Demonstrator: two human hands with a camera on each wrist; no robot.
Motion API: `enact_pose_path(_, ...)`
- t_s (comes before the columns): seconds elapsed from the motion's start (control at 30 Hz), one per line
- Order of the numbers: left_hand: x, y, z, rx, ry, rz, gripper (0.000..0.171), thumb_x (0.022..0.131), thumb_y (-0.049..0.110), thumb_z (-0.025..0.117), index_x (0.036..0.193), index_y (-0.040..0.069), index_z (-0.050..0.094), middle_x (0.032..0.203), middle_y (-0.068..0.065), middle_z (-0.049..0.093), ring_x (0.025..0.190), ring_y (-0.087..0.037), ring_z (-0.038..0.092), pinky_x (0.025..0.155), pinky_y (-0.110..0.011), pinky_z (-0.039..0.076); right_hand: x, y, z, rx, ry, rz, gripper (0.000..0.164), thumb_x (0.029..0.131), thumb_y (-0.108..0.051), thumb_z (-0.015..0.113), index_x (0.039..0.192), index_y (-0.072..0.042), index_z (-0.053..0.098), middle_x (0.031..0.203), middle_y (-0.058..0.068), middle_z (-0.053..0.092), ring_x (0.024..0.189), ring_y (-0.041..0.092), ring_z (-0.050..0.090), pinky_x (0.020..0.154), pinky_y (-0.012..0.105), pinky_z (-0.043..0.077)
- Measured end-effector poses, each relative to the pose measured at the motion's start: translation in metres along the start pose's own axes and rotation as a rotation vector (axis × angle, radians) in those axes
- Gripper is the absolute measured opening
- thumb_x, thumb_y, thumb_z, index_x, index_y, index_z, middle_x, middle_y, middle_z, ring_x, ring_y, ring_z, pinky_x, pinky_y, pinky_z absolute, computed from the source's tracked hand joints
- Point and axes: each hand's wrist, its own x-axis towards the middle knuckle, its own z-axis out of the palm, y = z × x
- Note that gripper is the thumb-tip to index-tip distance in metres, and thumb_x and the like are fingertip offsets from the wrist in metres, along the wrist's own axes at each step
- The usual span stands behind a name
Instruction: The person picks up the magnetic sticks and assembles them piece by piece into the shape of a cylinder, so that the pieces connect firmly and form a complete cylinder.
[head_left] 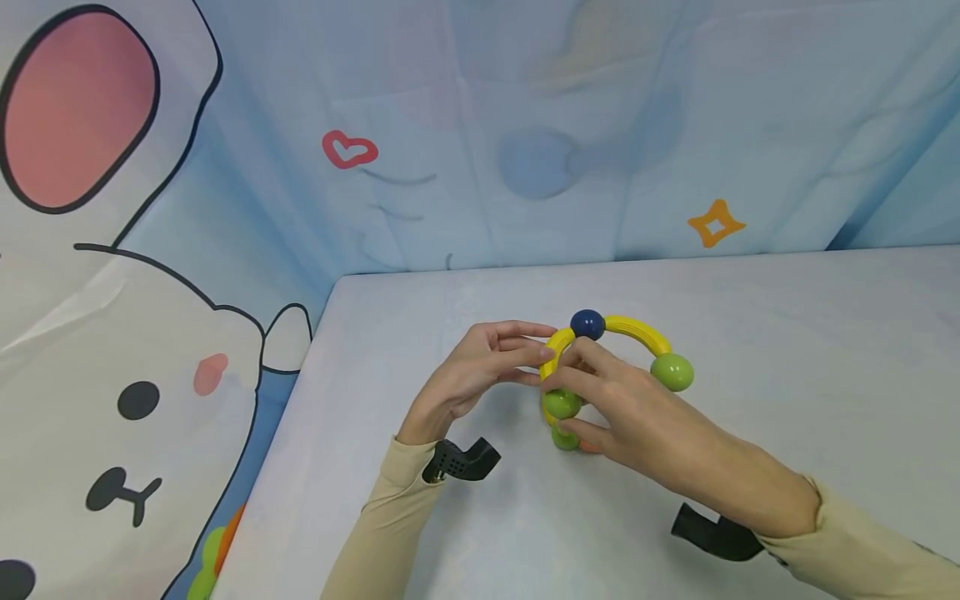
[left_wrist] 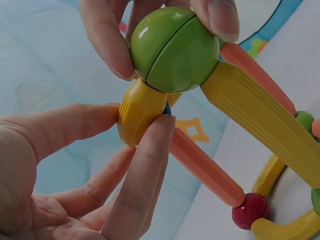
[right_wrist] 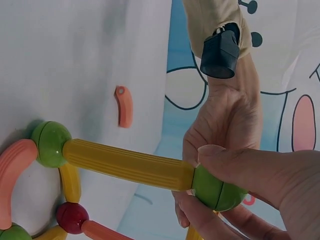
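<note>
A magnetic rod-and-ball frame stands on the white table. At its top, the right hand (head_left: 637, 408) grips a green ball (left_wrist: 175, 50) between thumb and fingers. My left hand (head_left: 483, 362) pinches a curved yellow rod (left_wrist: 140, 112) that meets this ball, thumb on one side and fingertips on the other. A second yellow rod (right_wrist: 130, 160) slopes from the gripped ball down to a lower green ball (right_wrist: 51, 144). Other joints include a dark blue ball (head_left: 587, 324), a red ball (left_wrist: 251, 211) and salmon rods (left_wrist: 207, 167). In the head view, the right hand hides much of the frame's lower part.
A loose curved salmon piece (right_wrist: 124, 107) lies on the table (right_wrist: 90, 60), apart from the frame. Behind the table hangs a light blue printed cloth (head_left: 465, 167), with a large cartoon animal at the left. Black devices (head_left: 465, 460) are worn on both wrists.
</note>
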Motion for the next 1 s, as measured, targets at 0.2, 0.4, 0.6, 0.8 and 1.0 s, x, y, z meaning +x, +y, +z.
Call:
enact_pose_path(0.2, 0.001, 0.0, 0.0, 0.004, -0.005, 0.0, 0.04, 0.099, 0.003, 0.066, 0.137, -0.008, 0.061, 0.123, -0.023, 0.072, 0.099, -0.018, 0.073, 0.09, -0.042, 0.061, -0.001, 0.004, -0.008, 0.039, 0.044, -0.049, 0.044, 0.074, -0.001, 0.094, 0.11, -0.014, 0.071, 0.109, -0.003, 0.055, 0.091, 0.012, 0.064, 0.075, 0.025, 0.059)
enact_pose_path(0.4, 0.001, 0.0, 0.001, 0.017, -0.004, -0.001, 0.04, 0.1, 0.004, 0.066, 0.137, -0.009, 0.06, 0.131, -0.024, 0.068, 0.099, -0.016, 0.071, 0.09, -0.041, 0.061, -0.006, 0.014, -0.046, 0.029, 0.154, 0.001, 0.036, 0.082, -0.004, 0.089, 0.111, -0.019, 0.073, 0.111, -0.008, 0.061, 0.09, 0.009, 0.068, 0.069, 0.019, 0.058)
enact_pose_path(0.6, 0.002, -0.003, 0.001, 0.01, -0.011, -0.001, 0.041, 0.101, 0.005, 0.064, 0.139, -0.01, 0.059, 0.132, -0.022, 0.065, 0.099, -0.015, 0.069, 0.09, -0.041, 0.061, -0.018, 0.05, -0.084, 0.022, 0.201, 0.13, 0.031, 0.092, -0.001, 0.079, 0.119, -0.013, 0.072, 0.118, -0.001, 0.067, 0.097, -0.004, 0.062, 0.084, 0.005, 0.047)
enact_pose_path(0.8, 0.003, -0.005, 0.001, -0.002, -0.009, -0.01, 0.041, 0.101, 0.004, 0.064, 0.139, -0.009, 0.059, 0.131, -0.021, 0.065, 0.098, -0.014, 0.069, 0.09, -0.041, 0.061, -0.035, 0.089, -0.082, 0.113, 0.069, 0.29, 0.034, 0.095, -0.008, 0.077, 0.127, -0.013, 0.068, 0.126, 0.006, 0.065, 0.101, -0.006, 0.059, 0.084, 0.004, 0.044)
enact_pose_path(1.0, 0.004, -0.003, 0.001, 0.0, -0.017, -0.014, 0.041, 0.102, 0.006, 0.063, 0.14, -0.009, 0.058, 0.129, -0.019, 0.066, 0.098, -0.013, 0.068, 0.089, -0.04, 0.061, -0.044, 0.099, -0.065, 0.155, -0.011, 0.271, 0.051, 0.083, -0.01, 0.089, 0.128, -0.017, 0.067, 0.123, 0.001, 0.064, 0.097, 0.002, 0.064, 0.083, 0.011, 0.051)
